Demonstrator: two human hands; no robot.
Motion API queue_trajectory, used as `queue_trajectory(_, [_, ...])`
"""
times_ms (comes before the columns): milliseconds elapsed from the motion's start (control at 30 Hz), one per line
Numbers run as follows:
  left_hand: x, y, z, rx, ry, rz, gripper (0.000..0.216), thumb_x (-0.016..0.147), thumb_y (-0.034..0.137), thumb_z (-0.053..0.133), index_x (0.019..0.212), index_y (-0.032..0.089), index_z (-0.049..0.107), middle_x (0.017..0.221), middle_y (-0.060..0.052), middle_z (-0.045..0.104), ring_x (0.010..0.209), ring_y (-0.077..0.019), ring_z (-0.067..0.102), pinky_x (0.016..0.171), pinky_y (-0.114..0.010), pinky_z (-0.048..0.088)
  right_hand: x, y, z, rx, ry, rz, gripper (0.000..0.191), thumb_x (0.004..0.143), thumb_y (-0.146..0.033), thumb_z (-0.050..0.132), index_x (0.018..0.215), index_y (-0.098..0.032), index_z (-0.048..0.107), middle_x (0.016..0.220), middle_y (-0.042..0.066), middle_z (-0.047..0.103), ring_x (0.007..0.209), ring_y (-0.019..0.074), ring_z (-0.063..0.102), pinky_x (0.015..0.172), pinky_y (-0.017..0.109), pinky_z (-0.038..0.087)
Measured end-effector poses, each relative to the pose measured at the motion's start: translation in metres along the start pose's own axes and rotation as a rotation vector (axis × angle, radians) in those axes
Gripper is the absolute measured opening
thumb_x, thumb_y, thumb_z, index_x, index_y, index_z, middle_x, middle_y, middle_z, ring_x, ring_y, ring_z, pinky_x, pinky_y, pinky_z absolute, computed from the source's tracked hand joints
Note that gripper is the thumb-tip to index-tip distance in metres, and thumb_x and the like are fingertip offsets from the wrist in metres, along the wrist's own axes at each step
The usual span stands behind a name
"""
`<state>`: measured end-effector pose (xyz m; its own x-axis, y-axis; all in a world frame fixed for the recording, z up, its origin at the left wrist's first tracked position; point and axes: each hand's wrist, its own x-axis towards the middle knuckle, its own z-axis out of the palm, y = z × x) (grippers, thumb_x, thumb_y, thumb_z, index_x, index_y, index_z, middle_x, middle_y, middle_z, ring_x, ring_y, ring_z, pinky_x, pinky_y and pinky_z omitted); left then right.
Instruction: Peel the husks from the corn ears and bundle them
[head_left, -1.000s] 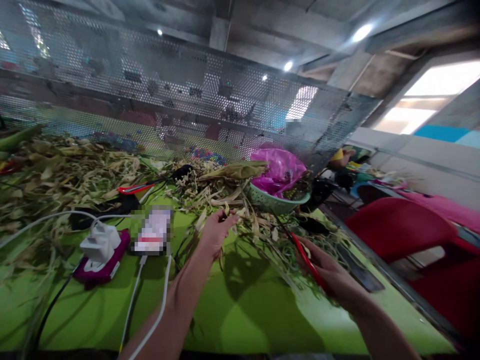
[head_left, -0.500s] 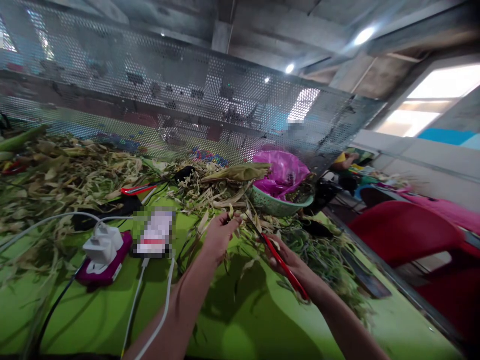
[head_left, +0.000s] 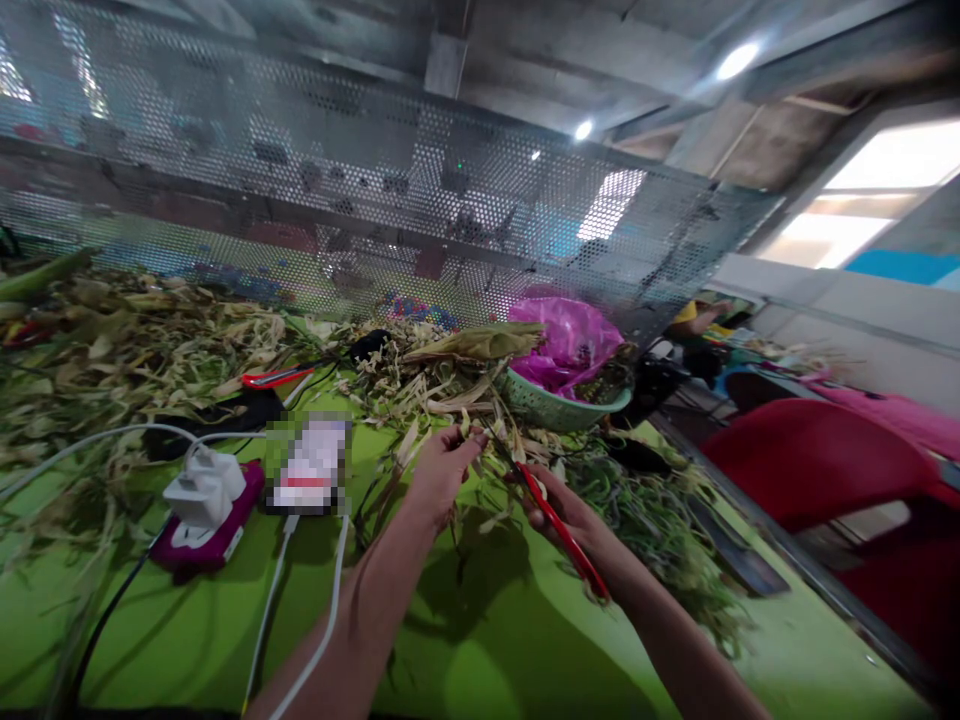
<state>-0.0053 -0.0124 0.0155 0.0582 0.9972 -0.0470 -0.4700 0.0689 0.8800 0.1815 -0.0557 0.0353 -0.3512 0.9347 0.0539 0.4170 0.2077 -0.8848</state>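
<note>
My left hand (head_left: 441,468) is closed, thumb against fingertips, around a pale strip of dried husk (head_left: 466,424). Just to its right, my right hand (head_left: 559,505) grips a slim red-handled tool (head_left: 564,540). The tool's narrow dark tip points up and left toward the left fingertips; its exact kind is unclear. Dried strips hang around and below both hands. Behind them, a large dried corn husk (head_left: 480,343) lies on the loose husk pile (head_left: 439,385). A green plastic basket (head_left: 562,410) holding a purple plastic bag (head_left: 566,340) stands beyond the right hand.
Dry husks (head_left: 150,330) cover the green table (head_left: 480,670) at left. Another red tool (head_left: 277,378), a phone (head_left: 311,465) and a purple power strip (head_left: 206,535) with white charger lie there. Green strips (head_left: 660,520) lie right. Perforated metal screen (head_left: 360,200) stands behind; red chair (head_left: 810,460) beside.
My right hand and the red-handled tool have shifted slightly left and up. My left hand stays almost in place, still pinching the husk strip. The view has tilted very slightly.
</note>
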Motion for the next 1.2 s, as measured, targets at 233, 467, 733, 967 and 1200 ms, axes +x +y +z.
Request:
queue_trajectory(233, [0.002,-0.003,-0.001,-0.015,-0.012,-0.011,0.041,0.059,0.048,0.078,0.078,0.014,0.065,0.055,0.006,0.044,0.044,-0.0029,0.027,0.044,-0.020,0.019,0.002,0.002,0.003,0.022,0.049,0.013,0.042,0.078,-0.048,0.066,0.111,-0.021,0.065,0.068,-0.002,0.049,0.068,0.0155,0.050,0.067,0.025,0.045])
queue_trajectory(467, [0.001,-0.003,0.000,0.008,-0.036,-0.028,0.041,0.060,0.045,0.078,0.085,0.014,0.066,0.059,0.005,0.049,0.046,-0.0033,0.032,0.045,-0.020,0.023,-0.001,0.011,0.009,0.090,0.122,0.149,0.039,0.071,-0.042,0.073,0.103,-0.020,0.067,0.055,-0.006,0.042,0.043,0.0085,0.037,0.039,0.019,0.034])
queue_trajectory(733, [0.004,-0.004,-0.005,-0.005,-0.091,-0.016,0.021,0.070,0.036,0.067,0.077,0.016,0.064,0.059,0.005,0.046,0.051,-0.0070,0.038,0.049,-0.020,0.030,0.002,0.002,-0.001,0.261,0.240,0.184,0.053,0.069,-0.053,0.073,0.109,-0.020,0.062,0.056,-0.007,0.039,0.042,0.0053,0.035,0.036,0.017,0.030])
queue_trajectory(967, [0.002,0.006,-0.002,0.085,-0.126,-0.004,0.025,0.071,0.028,0.066,0.093,0.016,0.067,0.075,0.001,0.059,0.055,-0.0064,0.040,0.051,-0.020,0.030,0.005,-0.002,-0.016,0.221,0.220,0.137,0.054,0.069,-0.050,0.077,0.112,-0.023,0.062,0.060,-0.007,0.041,0.046,0.0061,0.035,0.041,0.018,0.030])
queue_trajectory(1200, [0.004,0.000,-0.004,0.203,-0.152,0.028,0.024,0.069,0.020,0.073,0.088,0.015,0.059,0.078,-0.001,0.061,0.069,-0.0102,0.053,0.067,-0.023,0.041,0.010,-0.003,-0.019,0.213,0.312,0.075,0.053,0.065,-0.046,0.080,0.110,-0.024,0.063,0.066,-0.004,0.052,0.053,0.0093,0.042,0.045,0.020,0.034])
